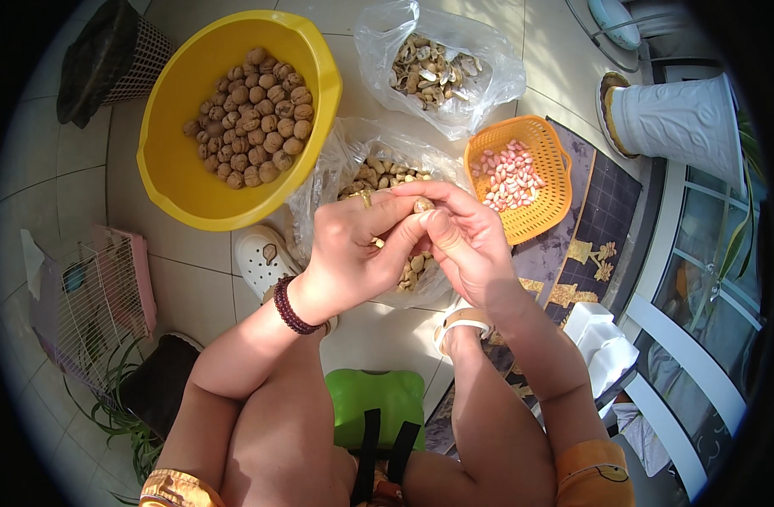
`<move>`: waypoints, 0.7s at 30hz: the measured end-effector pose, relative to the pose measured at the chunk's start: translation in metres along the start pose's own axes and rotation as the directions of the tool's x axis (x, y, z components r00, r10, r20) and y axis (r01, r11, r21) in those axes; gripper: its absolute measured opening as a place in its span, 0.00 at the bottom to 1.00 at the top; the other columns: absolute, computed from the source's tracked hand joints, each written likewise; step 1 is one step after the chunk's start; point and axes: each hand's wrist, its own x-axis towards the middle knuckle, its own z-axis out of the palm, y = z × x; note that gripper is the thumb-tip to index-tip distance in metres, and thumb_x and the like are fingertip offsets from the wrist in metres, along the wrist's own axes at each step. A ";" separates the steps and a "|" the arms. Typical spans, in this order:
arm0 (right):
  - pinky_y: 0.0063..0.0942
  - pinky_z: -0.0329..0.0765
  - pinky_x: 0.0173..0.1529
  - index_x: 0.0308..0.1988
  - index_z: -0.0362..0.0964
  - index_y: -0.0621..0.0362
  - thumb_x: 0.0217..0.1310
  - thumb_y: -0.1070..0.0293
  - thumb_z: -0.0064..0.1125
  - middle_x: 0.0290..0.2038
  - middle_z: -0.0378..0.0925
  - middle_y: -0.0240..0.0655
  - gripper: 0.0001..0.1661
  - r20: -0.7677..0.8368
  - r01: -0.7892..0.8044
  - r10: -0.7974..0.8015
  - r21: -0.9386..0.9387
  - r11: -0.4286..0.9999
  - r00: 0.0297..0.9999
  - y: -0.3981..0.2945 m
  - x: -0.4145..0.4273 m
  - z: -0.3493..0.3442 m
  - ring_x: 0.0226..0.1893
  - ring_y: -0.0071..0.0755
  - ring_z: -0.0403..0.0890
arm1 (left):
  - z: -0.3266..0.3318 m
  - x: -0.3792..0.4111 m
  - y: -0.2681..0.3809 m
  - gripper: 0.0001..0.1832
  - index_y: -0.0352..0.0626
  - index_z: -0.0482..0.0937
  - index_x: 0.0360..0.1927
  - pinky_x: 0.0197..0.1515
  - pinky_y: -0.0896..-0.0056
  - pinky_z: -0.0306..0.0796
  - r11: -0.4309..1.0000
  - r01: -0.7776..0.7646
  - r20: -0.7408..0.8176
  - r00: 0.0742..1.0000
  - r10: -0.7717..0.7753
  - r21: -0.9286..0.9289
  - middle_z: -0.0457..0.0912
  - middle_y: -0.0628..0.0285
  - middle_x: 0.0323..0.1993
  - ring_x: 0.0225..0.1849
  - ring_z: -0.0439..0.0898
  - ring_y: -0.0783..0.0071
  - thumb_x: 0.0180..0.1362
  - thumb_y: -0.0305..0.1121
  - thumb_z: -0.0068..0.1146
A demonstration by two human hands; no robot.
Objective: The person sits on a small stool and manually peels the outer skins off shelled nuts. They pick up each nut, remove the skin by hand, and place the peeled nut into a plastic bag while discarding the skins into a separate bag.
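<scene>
Between the fingertips of both my hands is a peanut in its shell (423, 205), partly hidden by the fingers. My left hand (368, 234), with a ring and a dark bead bracelet, pinches it from one side; my right hand (466, 237) grips it from the other. Below them a clear plastic bag (317, 190) holds unshelled peanuts (387, 172), partly covered by my hands. To the right, an orange perforated plastic basket (555, 206) holds shelled pink peanuts (510, 171). Beyond, another clear plastic bag (495, 57) contains empty peanut shells (431, 73).
A yellow plastic basin (171, 146) of walnuts (254, 120) stands at upper left. A wire cage (89, 298) is at far left, a white planter (678, 120) at right. A green stool (374, 399) lies between my legs, and a patterned mat (605, 190) runs along the right.
</scene>
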 end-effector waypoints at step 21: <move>0.24 0.80 0.48 0.52 0.70 0.69 0.71 0.70 0.44 0.40 0.80 0.39 0.17 -0.158 -0.018 -0.047 -0.384 0.923 0.986 -0.013 0.001 -0.010 0.38 0.25 0.81 | -0.006 0.001 -0.015 0.12 0.35 0.81 0.41 0.24 0.73 0.72 0.991 -0.098 0.104 0.991 0.088 0.096 0.82 0.57 0.26 0.22 0.79 0.67 0.51 0.21 0.61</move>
